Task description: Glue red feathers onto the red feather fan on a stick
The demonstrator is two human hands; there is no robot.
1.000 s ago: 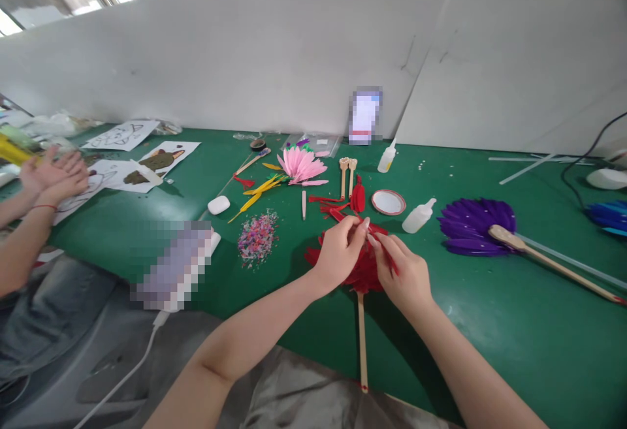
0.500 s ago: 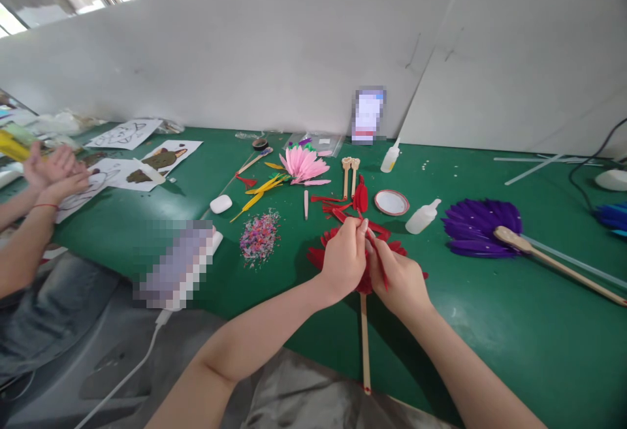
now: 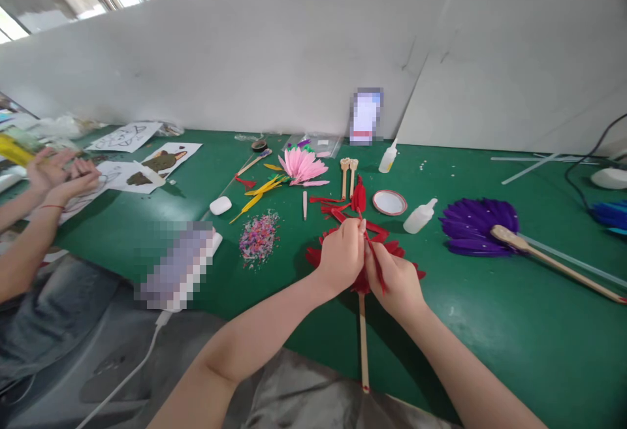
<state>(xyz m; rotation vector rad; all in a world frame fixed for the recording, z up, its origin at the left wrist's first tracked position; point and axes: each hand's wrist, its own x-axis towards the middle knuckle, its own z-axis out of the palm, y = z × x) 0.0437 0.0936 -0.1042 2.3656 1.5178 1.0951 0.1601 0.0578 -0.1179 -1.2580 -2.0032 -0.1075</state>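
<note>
Green tabletop (image 3: 470, 337) with a red feather fan (image 3: 317, 256) on it. Left hand (image 3: 341, 254) and right hand (image 3: 396, 277) pinch some thin red strand (image 3: 376, 260) just above the fan, both angled inward.

Red feather fan (image 3: 361, 283) lying on the green desk (image 3: 490, 337), feathers spread, middle partly hidden from me by the hands (image 3: 343, 253); light wooden handle (image 3: 363, 344), straight, runs approx. to near edge, red bit at tip. Thin red strip (image 3: 375, 256), slanted, pinched btwn both hands above fan
</note>
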